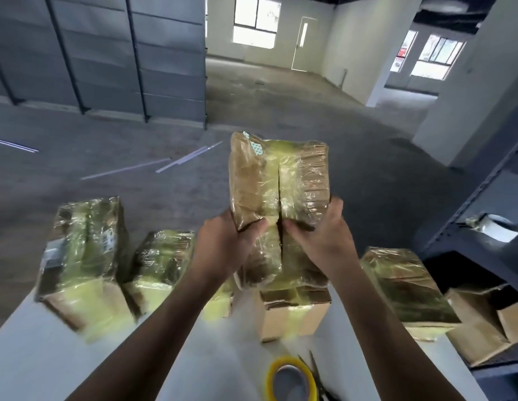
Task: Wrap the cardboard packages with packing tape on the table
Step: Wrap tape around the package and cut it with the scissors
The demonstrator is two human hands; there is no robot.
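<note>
Over the table's [35, 357] middle, the raised package [278, 180] is held by left hand [223, 244] and right hand [318, 235] at its near end. Lower box [292, 311] is set beneath it. Corner package [84, 256] is placed far-left, second package [162, 261] just right of it, edge package [405, 287] at the right edge. Tape roll [289, 380] is laid at the near edge, scissors [318, 377] just beside it on the right.

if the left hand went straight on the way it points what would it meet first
The taped package it is gripping: the left hand points forward into its near edge, with nothing between them.
</note>
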